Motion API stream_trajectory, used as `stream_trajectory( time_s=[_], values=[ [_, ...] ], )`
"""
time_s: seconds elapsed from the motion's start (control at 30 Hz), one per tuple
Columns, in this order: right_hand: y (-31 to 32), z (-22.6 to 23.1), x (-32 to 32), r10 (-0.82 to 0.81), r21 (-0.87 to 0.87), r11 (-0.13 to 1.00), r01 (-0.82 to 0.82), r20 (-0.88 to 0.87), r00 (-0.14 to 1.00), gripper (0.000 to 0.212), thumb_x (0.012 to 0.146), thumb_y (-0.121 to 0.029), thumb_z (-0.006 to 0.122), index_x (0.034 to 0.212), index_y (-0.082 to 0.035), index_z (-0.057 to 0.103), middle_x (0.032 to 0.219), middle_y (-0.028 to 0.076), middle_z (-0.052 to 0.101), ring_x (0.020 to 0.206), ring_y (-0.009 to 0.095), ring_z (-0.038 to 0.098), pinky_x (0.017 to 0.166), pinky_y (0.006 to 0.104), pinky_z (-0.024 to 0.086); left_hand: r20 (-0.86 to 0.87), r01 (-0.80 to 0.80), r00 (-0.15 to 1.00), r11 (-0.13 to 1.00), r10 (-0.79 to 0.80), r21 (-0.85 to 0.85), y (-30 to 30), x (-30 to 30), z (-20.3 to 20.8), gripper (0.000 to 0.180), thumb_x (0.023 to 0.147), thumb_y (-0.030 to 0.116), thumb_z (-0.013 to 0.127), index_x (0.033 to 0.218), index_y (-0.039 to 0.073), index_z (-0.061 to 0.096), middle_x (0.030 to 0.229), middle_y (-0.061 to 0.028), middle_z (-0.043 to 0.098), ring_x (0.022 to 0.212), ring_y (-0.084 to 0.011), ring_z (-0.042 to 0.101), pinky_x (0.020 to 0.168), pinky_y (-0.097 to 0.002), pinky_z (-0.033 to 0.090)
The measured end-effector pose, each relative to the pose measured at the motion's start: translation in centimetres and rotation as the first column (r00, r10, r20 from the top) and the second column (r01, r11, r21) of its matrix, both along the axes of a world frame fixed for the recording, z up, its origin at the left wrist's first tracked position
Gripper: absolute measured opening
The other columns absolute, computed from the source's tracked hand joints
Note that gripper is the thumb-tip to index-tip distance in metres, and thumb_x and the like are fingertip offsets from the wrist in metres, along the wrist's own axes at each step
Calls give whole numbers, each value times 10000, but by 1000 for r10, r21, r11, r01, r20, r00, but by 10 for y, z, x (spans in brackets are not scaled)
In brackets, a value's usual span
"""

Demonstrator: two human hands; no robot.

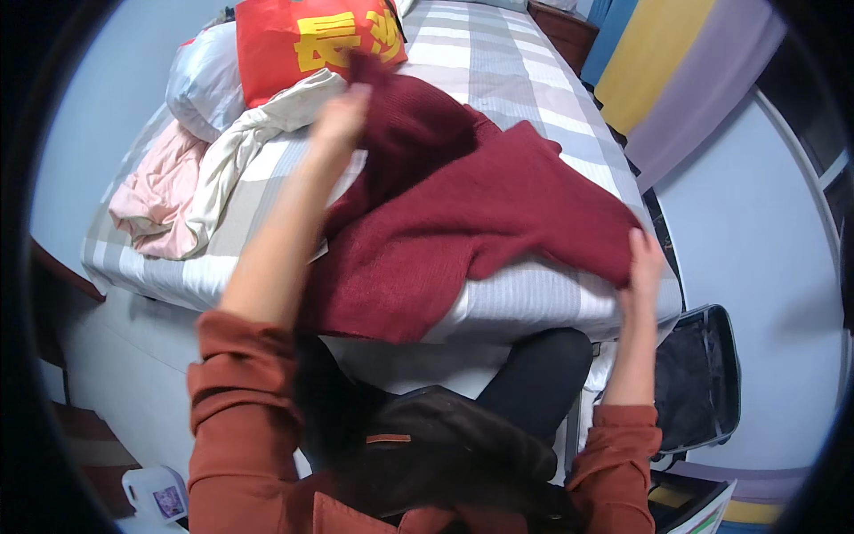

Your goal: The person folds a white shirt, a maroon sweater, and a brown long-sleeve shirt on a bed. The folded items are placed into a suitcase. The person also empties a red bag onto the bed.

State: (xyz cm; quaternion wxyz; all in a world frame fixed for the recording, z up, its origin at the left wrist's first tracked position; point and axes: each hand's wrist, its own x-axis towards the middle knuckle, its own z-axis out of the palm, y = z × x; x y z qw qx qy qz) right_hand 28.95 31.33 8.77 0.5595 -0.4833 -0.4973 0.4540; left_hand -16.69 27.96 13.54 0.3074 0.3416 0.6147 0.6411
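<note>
A dark red knitted sweater point(498, 200) lies spread and rumpled across the near part of the bed, its lower edge hanging over the front. My left hand point(341, 120), smeared a little by motion, is closed on a raised part of the sweater at the far left. That part stands up off the bed in a fold. At the right, my right hand point(644, 262) grips the end of a sleeve stretched out toward the bed's right edge. The fingertips of both hands are partly hidden by the knit.
Left of the sweater lie a pink garment point(165, 191) and a cream garment point(227, 165). Behind them are a white plastic bag point(209, 80) and a red bag point(271, 53) with yellow print. An open black suitcase point(694, 383) stands on the floor to the right of the checked bed point(543, 311).
</note>
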Motion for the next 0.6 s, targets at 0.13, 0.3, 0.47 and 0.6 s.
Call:
stream_trajectory(
  time_s=[0.13, 0.3, 0.47, 0.6],
  values=[
    [-48, 36, 69, -33, -56, 998, 26, -132, 991, 303, 897, -194, 509, 1106, 23, 537, 1018, 122, 603, 890, 187, 595, 786, 299, 468, 386, 77, 901, 949, -197, 305, -84, -82, 17, 239, 934, 193, 445, 1070, 23, 544, 1017, -99, 614, 891, -196, 593, 814, -346, 480],
    [-97, -2, 127, -48, -142, 987, 70, 152, 987, 265, 884, -188, 536, 1033, 27, 573, 958, 86, 609, 838, 145, 567, 753, 269, 443, 489, -194, 861, 979, 142, 57, -170, -130, -40, 235, 928, 207, 456, 1042, 21, 544, 1008, -96, 611, 901, -208, 593, 836, -351, 478],
    [-111, -48, 160, -145, -168, 954, 246, 461, 876, 117, 851, -112, 564, 872, 0, 588, 813, 28, 590, 736, 101, 521, 682, 244, 423, 107, -513, 853, 858, 511, -7, -199, -163, -62, 300, 876, 165, 517, 1127, 2, 494, 1012, -90, 589, 828, -194, 593, 735, -312, 497],
    [-88, -14, 120, -156, 93, 988, 125, 597, 787, 119, 834, -78, 555, 912, 8, 583, 841, 36, 584, 788, 106, 535, 730, 243, 434, -552, -455, 641, 843, 533, 287, -149, -136, -25, 370, 844, 92, 528, 1193, -21, 479, 1115, -116, 555, 1013, -195, 531, 900, -287, 394]
  ],
)
